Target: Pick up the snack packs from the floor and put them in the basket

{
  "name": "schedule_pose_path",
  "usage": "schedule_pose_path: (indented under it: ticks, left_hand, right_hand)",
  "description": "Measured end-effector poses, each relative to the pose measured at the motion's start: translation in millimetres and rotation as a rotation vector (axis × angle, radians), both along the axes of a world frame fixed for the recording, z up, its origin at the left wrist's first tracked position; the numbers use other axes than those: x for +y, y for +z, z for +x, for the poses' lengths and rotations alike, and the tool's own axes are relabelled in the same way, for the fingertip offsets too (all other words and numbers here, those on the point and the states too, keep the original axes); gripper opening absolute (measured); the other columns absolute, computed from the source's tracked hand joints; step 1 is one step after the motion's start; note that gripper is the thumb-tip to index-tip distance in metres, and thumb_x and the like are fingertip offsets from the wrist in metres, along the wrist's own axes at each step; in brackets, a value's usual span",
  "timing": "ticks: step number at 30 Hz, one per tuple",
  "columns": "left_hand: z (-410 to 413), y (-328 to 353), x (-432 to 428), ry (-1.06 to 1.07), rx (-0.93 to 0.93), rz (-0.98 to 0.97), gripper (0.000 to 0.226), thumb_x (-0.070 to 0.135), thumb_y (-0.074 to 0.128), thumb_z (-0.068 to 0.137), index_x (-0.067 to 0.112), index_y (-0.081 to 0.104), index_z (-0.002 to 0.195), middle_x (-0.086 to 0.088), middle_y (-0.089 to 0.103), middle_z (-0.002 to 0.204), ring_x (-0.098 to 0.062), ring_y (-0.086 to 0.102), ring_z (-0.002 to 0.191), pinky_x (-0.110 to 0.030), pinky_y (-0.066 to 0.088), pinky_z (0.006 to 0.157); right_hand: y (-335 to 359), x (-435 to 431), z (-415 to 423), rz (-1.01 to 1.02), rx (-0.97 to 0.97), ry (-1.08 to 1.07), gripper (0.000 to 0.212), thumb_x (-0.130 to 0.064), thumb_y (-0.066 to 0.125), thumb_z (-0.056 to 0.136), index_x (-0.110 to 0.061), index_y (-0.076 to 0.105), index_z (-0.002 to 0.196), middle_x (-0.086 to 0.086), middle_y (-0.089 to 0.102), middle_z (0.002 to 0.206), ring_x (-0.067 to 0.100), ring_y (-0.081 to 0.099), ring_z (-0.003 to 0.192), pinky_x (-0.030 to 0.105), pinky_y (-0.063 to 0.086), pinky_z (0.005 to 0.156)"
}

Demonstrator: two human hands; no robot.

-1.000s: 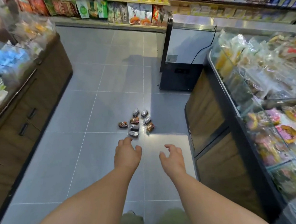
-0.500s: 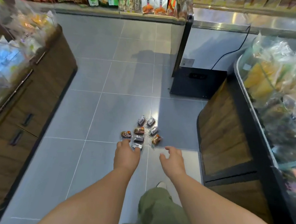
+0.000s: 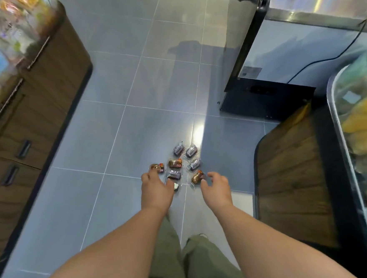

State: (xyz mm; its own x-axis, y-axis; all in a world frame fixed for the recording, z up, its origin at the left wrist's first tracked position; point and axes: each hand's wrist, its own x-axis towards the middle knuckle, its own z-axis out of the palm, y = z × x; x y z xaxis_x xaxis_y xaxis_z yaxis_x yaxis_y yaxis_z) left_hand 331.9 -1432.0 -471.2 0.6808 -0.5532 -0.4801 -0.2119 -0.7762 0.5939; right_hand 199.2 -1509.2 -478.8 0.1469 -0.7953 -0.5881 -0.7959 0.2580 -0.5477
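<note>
Several small snack packs [image 3: 175,163] lie in a cluster on the grey tiled floor, some brown-orange, some silver-purple. My left hand [image 3: 156,189] hangs just in front of the cluster, fingers relaxed, and covers part of the nearest pack [image 3: 176,186]. Its fingertips are close to the leftmost brown pack [image 3: 157,168]. My right hand [image 3: 217,190] is beside the right brown pack [image 3: 197,176], fingers loosely curled and holding nothing. No basket is in view.
A wooden cabinet with drawers [image 3: 38,115] lines the left side, goods on top. A wooden-fronted display counter [image 3: 292,179] with bagged snacks stands at the right. A metal chest freezer [image 3: 276,65] sits behind it. My green-trousered legs [image 3: 191,261] are below.
The view has tilted down and moved nearer the packs. Both hands have reached forward to the near edge of the cluster; the left now overlaps the closest pack.
</note>
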Motion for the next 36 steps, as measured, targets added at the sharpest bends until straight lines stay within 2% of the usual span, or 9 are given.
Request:
schedule_pose_path:
  ticks: [4,7,12,16,19,22,25,33,36]
  left_hand:
    - [37,-20,-36,-0.062,0.031,0.015,0.047,0.02,0.055,0.089,0.009,0.045,0.133,-0.013,0.035,0.136,-0.036,0.054,0.109,-0.039,0.044,0.097]
    - [66,-33,-63,-0.109,0.043,0.02,0.047,0.02,0.056,0.089,0.007,0.046,0.133,-0.012,0.036,0.137,-0.033,0.052,0.114,-0.034,0.042,0.098]
    - [103,-59,-100,-0.253,0.01,0.05,0.047,0.024,0.056,0.09,0.009,0.045,0.133,-0.012,0.037,0.135,-0.031,0.049,0.117,-0.034,0.039,0.099]
    - [116,-97,-127,-0.329,0.014,0.109,0.048,0.029,0.054,0.091,0.01,0.044,0.134,-0.011,0.036,0.135,-0.03,0.047,0.119,-0.035,0.04,0.099]
    - [116,-137,-146,-0.349,0.008,0.131,0.046,0.027,0.054,0.091,0.011,0.045,0.133,-0.011,0.038,0.134,-0.03,0.044,0.122,-0.035,0.038,0.1]
    - [110,-182,-164,-0.371,0.02,0.165,0.044,0.029,0.053,0.092,0.014,0.045,0.133,-0.011,0.037,0.134,-0.029,0.039,0.124,-0.034,0.036,0.101]
    - [102,-234,-175,-0.417,0.027,0.21,0.045,0.035,0.049,0.095,0.015,0.043,0.135,-0.01,0.035,0.136,-0.03,0.037,0.127,-0.037,0.035,0.103]
    - [89,-380,-180,-0.556,0.03,0.436,0.062,0.034,0.055,0.09,0.017,0.031,0.144,-0.011,0.025,0.145,-0.035,0.029,0.132,-0.043,0.031,0.107]
    - [85,-433,-184,-0.588,0.038,0.479,0.065,0.031,0.058,0.088,0.02,0.029,0.145,-0.01,0.023,0.146,-0.034,0.027,0.134,-0.044,0.032,0.108]
  right_hand:
    - [-10,-28,29,0.002,0.051,-0.077,0.035,-0.028,0.05,0.095,-0.017,0.051,0.128,0.01,0.042,0.133,0.029,0.048,0.119,0.041,0.041,0.102]
    - [-19,-51,50,0.007,0.074,-0.149,0.036,-0.029,0.05,0.095,-0.017,0.051,0.129,0.01,0.041,0.136,0.03,0.046,0.122,0.04,0.039,0.104]
    - [-43,-85,75,0.028,0.089,-0.215,0.039,-0.03,0.049,0.096,-0.018,0.048,0.133,0.008,0.038,0.14,0.029,0.043,0.126,0.04,0.039,0.103]
    - [-80,-110,85,0.06,0.112,-0.192,0.038,-0.033,0.05,0.094,-0.021,0.05,0.131,0.007,0.04,0.137,0.03,0.043,0.124,0.047,0.043,0.101]
    - [-120,-129,87,0.109,0.115,-0.181,0.037,-0.034,0.051,0.094,-0.023,0.05,0.129,0.005,0.039,0.135,0.029,0.044,0.122,0.048,0.045,0.098]
    - [-166,-148,82,0.154,0.115,-0.179,0.041,-0.035,0.052,0.094,-0.021,0.046,0.132,0.005,0.035,0.136,0.028,0.043,0.124,0.04,0.041,0.102]
    - [-214,-164,74,0.191,0.129,-0.155,0.043,-0.035,0.053,0.094,-0.021,0.044,0.134,0.005,0.033,0.137,0.028,0.043,0.124,0.036,0.04,0.099]
    - [-363,-190,55,0.291,0.165,-0.094,0.048,-0.035,0.053,0.092,-0.025,0.039,0.137,0.006,0.03,0.135,0.033,0.043,0.121,0.035,0.037,0.099]
    - [-419,-198,54,0.319,0.169,-0.107,0.051,-0.038,0.053,0.091,-0.029,0.035,0.138,0.003,0.028,0.128,0.035,0.047,0.114,0.038,0.041,0.1]
